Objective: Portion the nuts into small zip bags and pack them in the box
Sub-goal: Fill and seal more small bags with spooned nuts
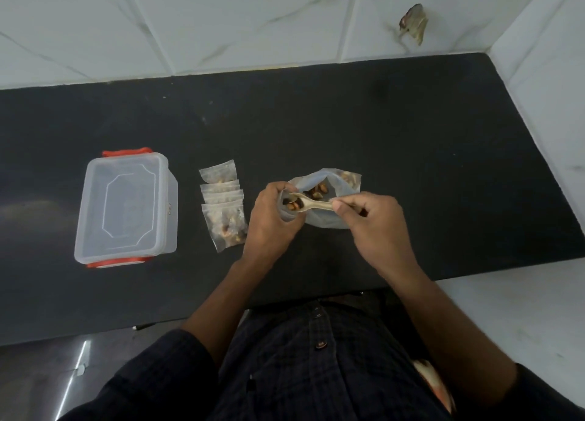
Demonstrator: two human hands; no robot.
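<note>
- We see our left hand [271, 222] curled around a small clear plastic zip bag [286, 211], gripping it upright with its mouth open toward the right.
- Our right hand [375, 227] pinches the handle of a pale wooden spoon [311, 203] between thumb and fingers; the spoon lies nearly level, pointing left.
- The spoon's bowl carries a few brown and dark nuts [296, 204] and sits right at the mouth of the small bag, so the two hands stand close together, joined by the spoon.
- Just behind both hands lies a larger clear plastic pouch [329, 196] with its top spread open; more mixed nuts show inside it, and the spoon's handle crosses over its front edge.
- To the left of our left hand, near but not touching it, a row of small filled zip bags [223, 202] lies flat on the black countertop [411, 135], overlapping one another from far to near. We cannot count them surely, though at least four show.
- Farther left, well apart from the hands, stands a translucent rectangular plastic box with red-orange clips [125, 208], its lid on.
- The counter runs against a white marble-patterned tiled wall [221, 25].
- A dark checked shirt [316, 357] fills the lower view.
</note>
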